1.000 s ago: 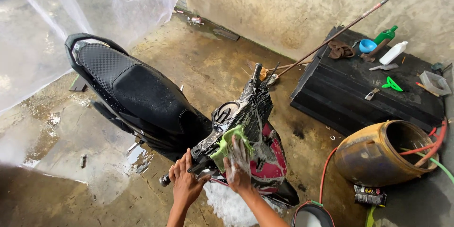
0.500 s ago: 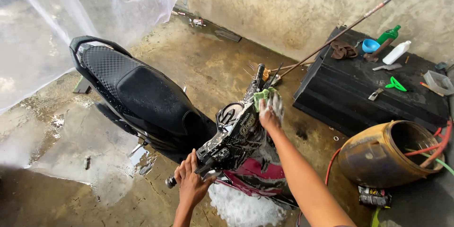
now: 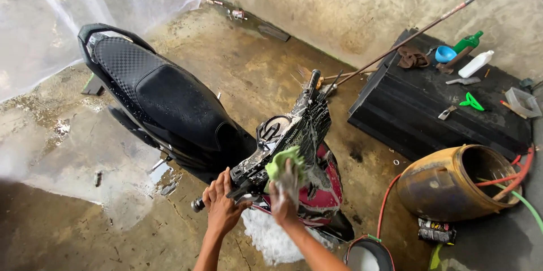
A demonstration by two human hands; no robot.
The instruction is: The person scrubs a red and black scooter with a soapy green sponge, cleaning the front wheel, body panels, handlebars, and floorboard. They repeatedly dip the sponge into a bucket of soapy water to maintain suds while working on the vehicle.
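Head view: left hand (image 3: pixel 222 206) clamps the scooter (image 3: pixel 226 135) handlebar grip; right hand (image 3: pixel 284 192) presses a green cloth (image 3: pixel 284 159), fingers closed on it, beside that grip.

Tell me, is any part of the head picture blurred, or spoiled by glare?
Head view: the right hand and its green cloth are motion-blurred; the left hand on the handlebar grip is sharper; the wet floor at left reflects pale glare; light is soft, shadows weak.

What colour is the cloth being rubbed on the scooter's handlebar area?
Light green. The cloth, soapy, sits under the right hand; the head view shows it.
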